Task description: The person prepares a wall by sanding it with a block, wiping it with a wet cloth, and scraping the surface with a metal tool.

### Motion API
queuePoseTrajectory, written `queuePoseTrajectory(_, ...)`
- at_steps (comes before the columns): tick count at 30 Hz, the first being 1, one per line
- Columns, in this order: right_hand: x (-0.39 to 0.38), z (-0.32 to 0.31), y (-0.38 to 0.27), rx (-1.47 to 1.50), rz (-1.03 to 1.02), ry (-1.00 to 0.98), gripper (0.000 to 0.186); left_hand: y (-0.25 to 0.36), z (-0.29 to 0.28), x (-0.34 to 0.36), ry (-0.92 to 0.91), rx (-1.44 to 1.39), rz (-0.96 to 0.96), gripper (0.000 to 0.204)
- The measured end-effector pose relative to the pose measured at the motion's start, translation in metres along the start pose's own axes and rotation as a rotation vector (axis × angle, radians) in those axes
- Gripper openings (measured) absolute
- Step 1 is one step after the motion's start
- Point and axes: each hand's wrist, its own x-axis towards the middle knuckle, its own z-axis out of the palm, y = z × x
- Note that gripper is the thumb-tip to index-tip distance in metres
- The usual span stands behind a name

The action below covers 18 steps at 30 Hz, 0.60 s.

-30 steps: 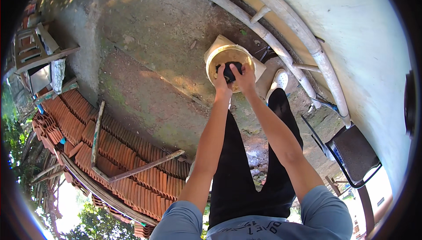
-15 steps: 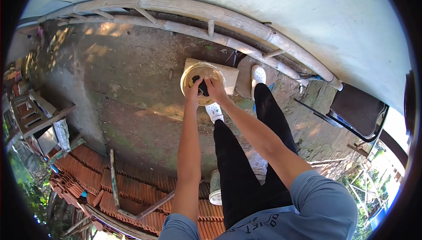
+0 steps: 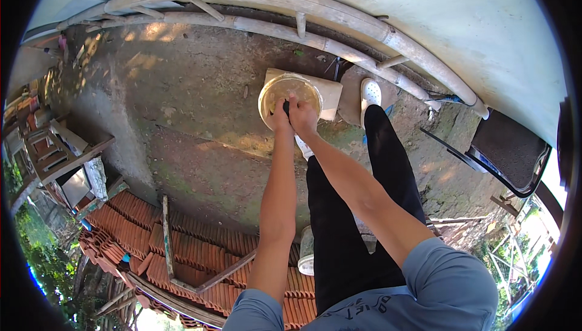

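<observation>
The left hand (image 3: 280, 116) and right hand (image 3: 304, 116) share a closed grip on a black thing (image 3: 286, 107), mostly hidden, above the bucket (image 3: 291, 76), probably so drips land inside; the pale board (image 3: 331, 93) beneath likely steadies it.

We note a bamboo ladder (image 3: 330, 10) running along the pale wall (image 3: 461, 34). We find clay tiles (image 3: 203, 249) stacked in rows at lower left, greenery (image 3: 37, 237) beyond them, and a dark-seated chair (image 3: 509, 146) at right, near the wall.
</observation>
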Motion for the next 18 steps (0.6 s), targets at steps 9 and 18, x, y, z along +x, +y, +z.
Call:
queuePoseTrajectory(9, -0.022, -0.012, -0.002, 0.202, 0.096, 0.038, 0.055, 0.033, -0.001, -0.033, -0.186, 0.246, -0.014, 0.062)
queuePoseTrajectory(18, -0.086, -0.067, -0.031, -0.001, -0.081, -0.194, 0.072, 0.069, -0.033, -0.083, -0.35, 0.379, 0.211, 0.046)
